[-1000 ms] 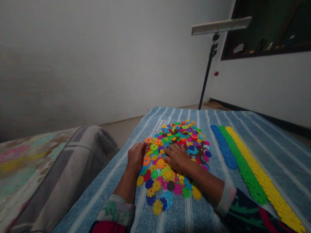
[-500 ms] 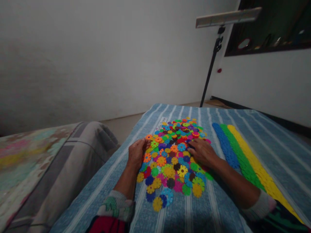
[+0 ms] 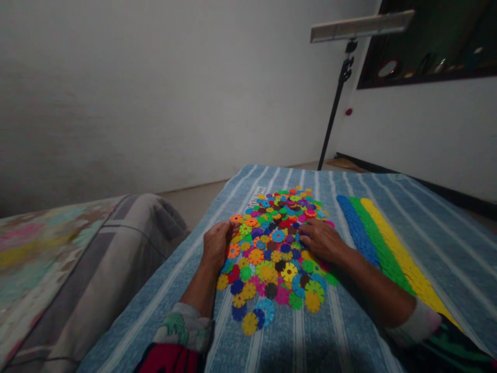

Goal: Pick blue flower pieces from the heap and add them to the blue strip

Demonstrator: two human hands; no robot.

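"Between left hand (image 3: 217, 242) and right hand (image 3: 321, 239), the colourful disc pile (image 3: 267, 272) spreads over striped cloth (image 3: 155, 316)!"
"Either grip holding any?"
"Can't tell! Letters (image 3: 257, 196) beside the pile read 'love'!"

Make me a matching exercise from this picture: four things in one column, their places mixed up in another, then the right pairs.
1. Left hand
2. Black pole
3. Right hand
4. Green strip

A. between the blue strip and yellow strip
B. at the disc pile's right side
C. at the pile's left edge
D. beyond the striped cloth's far edge

Pairs: 1-C, 2-D, 3-B, 4-A
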